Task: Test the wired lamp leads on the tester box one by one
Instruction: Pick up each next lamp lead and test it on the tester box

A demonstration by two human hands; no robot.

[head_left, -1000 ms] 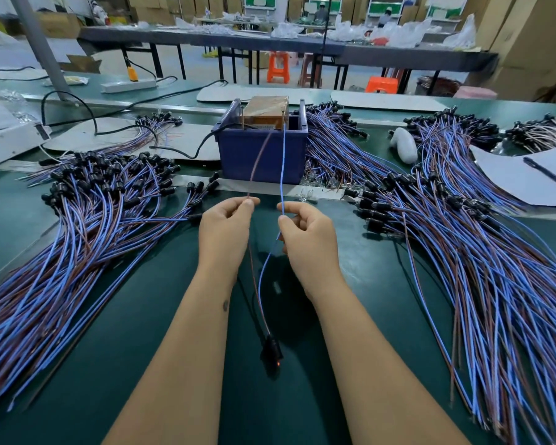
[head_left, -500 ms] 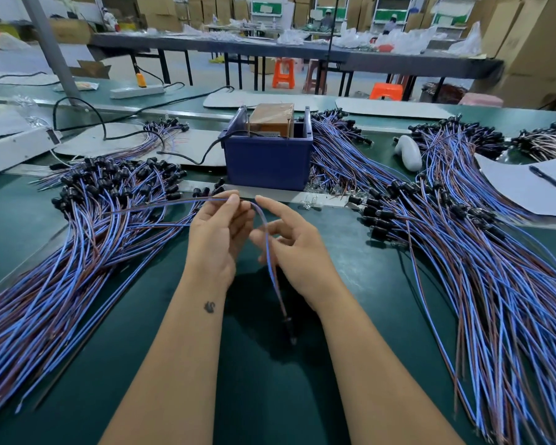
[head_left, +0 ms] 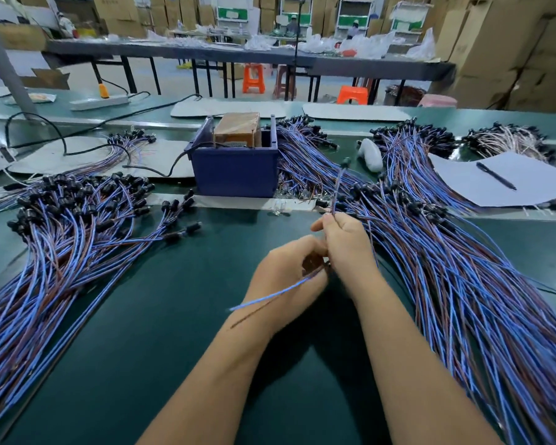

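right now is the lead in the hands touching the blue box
No, the lead is held up by the right hand and left hand over the green table, well short of the blue box.

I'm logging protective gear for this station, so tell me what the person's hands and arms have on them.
Nothing worn: the left hand and right hand have no gloves, rings or watch, and both forearms are bare with no sleeves in view. No markings are visible on either arm.

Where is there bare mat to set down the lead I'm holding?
Bare green mat lies near you, between the left lead pile and the right lead pile, and ahead of your hands up to the blue tester box. Both piles are crowded, and paper with a pen covers the far right.
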